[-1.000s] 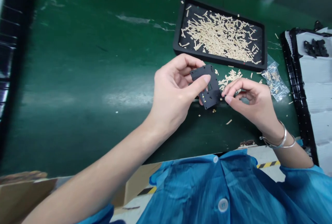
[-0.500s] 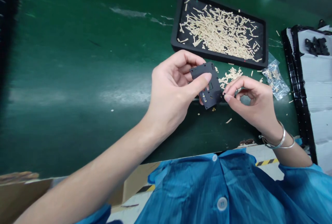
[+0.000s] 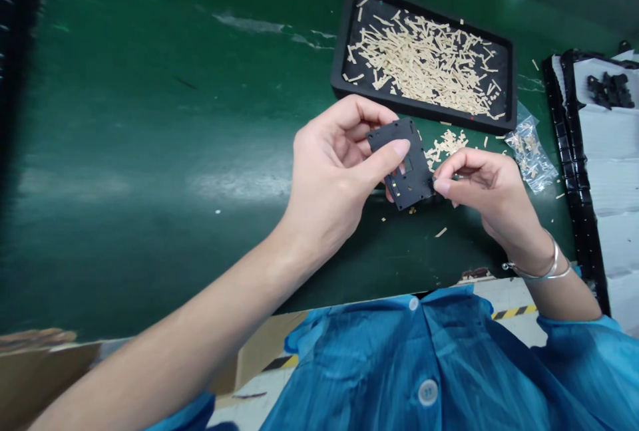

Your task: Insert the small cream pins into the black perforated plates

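Note:
My left hand (image 3: 339,158) is closed around a flat black plastic housing (image 3: 417,178), thumb across its face and fingers behind. The housing is roughly rectangular, with a small opening in the middle and a few brass-coloured bits near its lower left edge. At its lower right edge, my right hand (image 3: 486,188) pinches with thumb and index finger. Something small and dark shows at those fingertips, too small to name. Just beyond the right hand lies a small heap of pale thin strips (image 3: 449,143) on the green table (image 3: 200,118).
A black tray (image 3: 424,109) full of loose pale strips stands behind my hands. To its right lies a clear plastic bag (image 3: 532,151) with small pieces inside. At the far right, a black-edged tray (image 3: 582,198) with white lining holds a black part (image 3: 610,90).
My right fingertips have shifted slightly right, and the right wrist has turned a little. The black housing stays in my left hand, almost unmoved.

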The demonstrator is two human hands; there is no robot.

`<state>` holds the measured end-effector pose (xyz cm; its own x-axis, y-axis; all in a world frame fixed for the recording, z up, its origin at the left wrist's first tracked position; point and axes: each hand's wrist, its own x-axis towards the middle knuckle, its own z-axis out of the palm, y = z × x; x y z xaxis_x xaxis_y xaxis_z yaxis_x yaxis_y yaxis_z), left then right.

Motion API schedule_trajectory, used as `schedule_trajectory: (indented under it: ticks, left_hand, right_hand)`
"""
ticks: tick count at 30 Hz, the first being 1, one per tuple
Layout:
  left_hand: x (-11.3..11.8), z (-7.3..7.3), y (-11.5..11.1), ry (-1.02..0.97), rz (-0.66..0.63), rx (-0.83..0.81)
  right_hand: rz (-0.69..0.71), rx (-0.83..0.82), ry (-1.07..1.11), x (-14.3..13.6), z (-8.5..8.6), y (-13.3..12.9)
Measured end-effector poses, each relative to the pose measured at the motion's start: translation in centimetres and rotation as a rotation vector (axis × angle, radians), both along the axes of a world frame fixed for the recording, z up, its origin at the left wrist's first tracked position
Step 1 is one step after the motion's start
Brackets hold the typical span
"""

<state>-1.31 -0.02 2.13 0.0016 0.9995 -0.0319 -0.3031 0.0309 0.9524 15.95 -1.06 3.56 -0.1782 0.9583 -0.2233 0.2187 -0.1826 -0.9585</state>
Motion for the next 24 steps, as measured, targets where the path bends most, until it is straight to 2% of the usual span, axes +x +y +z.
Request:
schedule_trajectory:
  ticks: [11,24]
  left_hand:
    - [-0.31,-0.66,0.20,-0.067,-0.063,0.100]
    - [-0.37,-0.49,0.18,-0.091,-0.082,0.039]
  right_hand:
    - [-0.006,-0.017,0.056,0.04,-0.11,0.11]
    - [-0.007,-0.017,0.062,0.01,-0.11,0.09]
